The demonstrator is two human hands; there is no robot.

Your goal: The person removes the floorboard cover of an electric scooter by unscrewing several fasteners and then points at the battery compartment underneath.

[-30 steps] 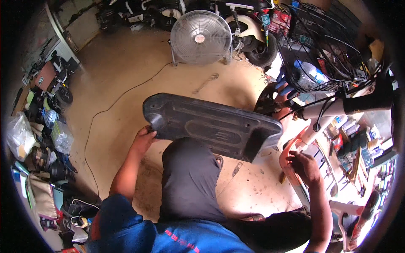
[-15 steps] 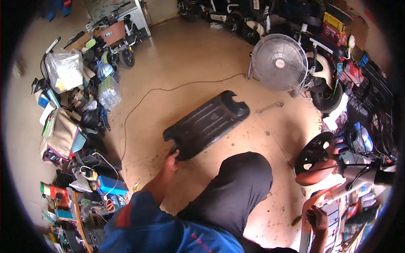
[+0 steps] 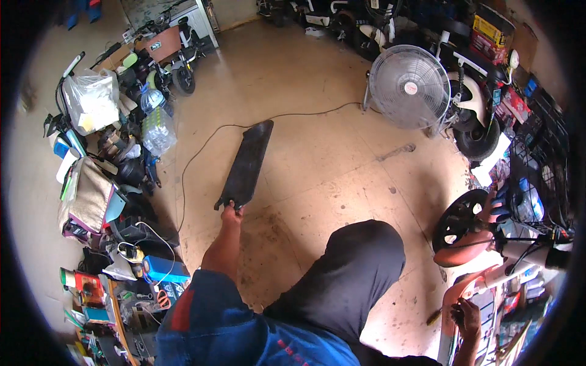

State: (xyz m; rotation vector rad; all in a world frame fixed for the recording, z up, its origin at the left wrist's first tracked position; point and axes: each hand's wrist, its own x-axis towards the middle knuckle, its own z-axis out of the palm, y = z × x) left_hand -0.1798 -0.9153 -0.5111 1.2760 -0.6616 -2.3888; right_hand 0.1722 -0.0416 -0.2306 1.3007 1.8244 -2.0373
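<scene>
My left hand (image 3: 231, 213) grips the near end of a long black plastic panel (image 3: 246, 163), held out over the tan floor (image 3: 317, 158) and seen nearly edge-on, pointing away from me. My right hand (image 3: 467, 315) is at the lower right, its fingers resting on the orange-red frame of a scooter (image 3: 470, 287); whether it grips it I cannot tell. My black-trousered knee (image 3: 357, 268) lies between the two hands.
A round standing fan (image 3: 409, 86) stands at the back right with its cord (image 3: 201, 152) trailing across the floor. Parked scooters, bags and boxes line the left (image 3: 122, 122). A black wheel (image 3: 459, 221) and a wire rack (image 3: 543, 165) crowd the right.
My view has swung left. The black panel has turned from broadside to nearly edge-on and moved left, carried by my left hand alone. My right hand stays low at the scooter frame.
</scene>
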